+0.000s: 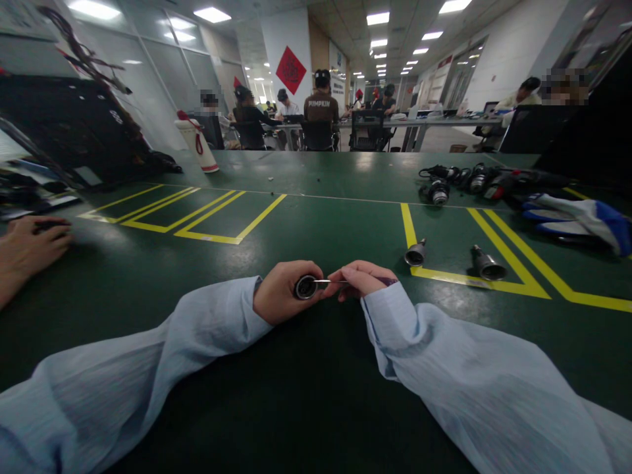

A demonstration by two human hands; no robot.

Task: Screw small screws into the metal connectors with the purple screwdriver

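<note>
My left hand (279, 291) is wrapped round a small dark round connector (305, 288), its open end facing me. My right hand (363, 278) pinches a thin metal tool (326, 282) whose tip reaches into the connector's face. Both hands rest low over the green table (316, 217), close together at its near middle. Pale blue sleeves cover both arms.
Two metal cone-shaped parts (415, 253) (488, 264) lie on the yellow floor-style lines to the right. More dark connectors with cables (447, 182) and white-blue gloves (573, 217) sit at the far right. Another person's hand (29, 247) rests at the left edge. A white bottle (198, 141) stands at the back.
</note>
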